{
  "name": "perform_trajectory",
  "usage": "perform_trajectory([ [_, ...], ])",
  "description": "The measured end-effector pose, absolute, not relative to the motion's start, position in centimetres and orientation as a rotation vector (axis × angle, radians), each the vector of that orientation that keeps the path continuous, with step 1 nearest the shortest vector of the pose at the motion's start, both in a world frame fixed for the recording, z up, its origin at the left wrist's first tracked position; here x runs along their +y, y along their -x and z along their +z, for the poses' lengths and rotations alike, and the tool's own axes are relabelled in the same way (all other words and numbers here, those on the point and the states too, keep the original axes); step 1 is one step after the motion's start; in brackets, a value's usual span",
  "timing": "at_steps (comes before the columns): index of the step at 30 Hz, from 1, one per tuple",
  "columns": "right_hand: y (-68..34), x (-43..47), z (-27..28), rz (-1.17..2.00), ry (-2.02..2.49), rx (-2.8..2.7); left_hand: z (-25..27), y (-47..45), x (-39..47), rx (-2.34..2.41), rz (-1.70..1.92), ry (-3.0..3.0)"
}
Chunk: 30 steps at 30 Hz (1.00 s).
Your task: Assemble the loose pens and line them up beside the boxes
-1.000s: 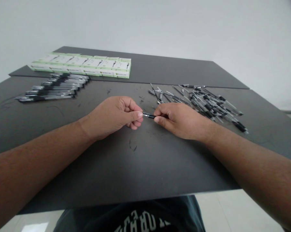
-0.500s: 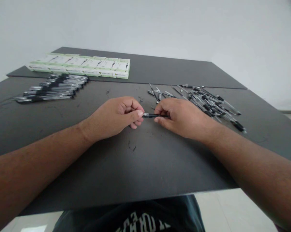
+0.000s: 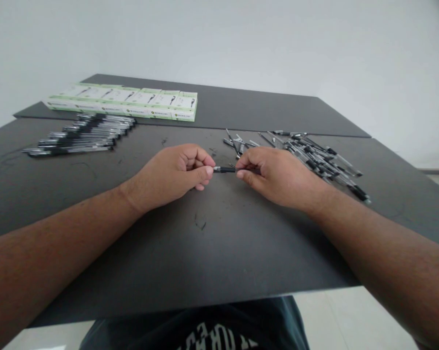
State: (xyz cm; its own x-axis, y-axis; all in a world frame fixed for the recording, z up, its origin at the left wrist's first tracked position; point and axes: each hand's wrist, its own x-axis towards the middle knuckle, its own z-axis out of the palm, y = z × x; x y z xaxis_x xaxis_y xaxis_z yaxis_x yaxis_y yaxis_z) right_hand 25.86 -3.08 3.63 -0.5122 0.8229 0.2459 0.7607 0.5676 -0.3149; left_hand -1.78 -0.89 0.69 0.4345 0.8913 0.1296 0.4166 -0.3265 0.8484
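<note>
Both my hands meet at the middle of the dark table [image 3: 212,253] and share one pen [image 3: 224,169]. My left hand [image 3: 175,174] is curled into a fist, its thumb and fingers pinching the pen's left end. My right hand [image 3: 277,176] grips the black part of the same pen from the right, so only a short stretch shows between the two hands. Just behind my right hand lies a loose heap of pens and pen parts [image 3: 314,155].
A tidy row of assembled pens [image 3: 80,136] lies at the back left. Behind it stands a line of white and green boxes [image 3: 131,101]. A second dark tabletop [image 3: 263,108] adjoins at the back. The near table edge runs above my lap.
My right hand has slid slightly right and back along the pen, so a little more of it shows between my hands. My left hand has stayed put.
</note>
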Motion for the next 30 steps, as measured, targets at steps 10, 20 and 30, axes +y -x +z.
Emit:
perform_trajectory([
  [10,-25.97,-3.13,3.52,0.359,1.346,-2.388,0.56,1.98,-1.01,1.193,0.766,-2.046],
  [20,-25.80,-3.24,4.05,0.400,1.397,-2.403,0.92,2.08,-1.26,1.267,0.788,-2.166],
  [30,-25.95,-3.00,4.03,0.423,1.390,-2.392,0.57,2.34,-0.80,1.233,0.782,-2.156],
])
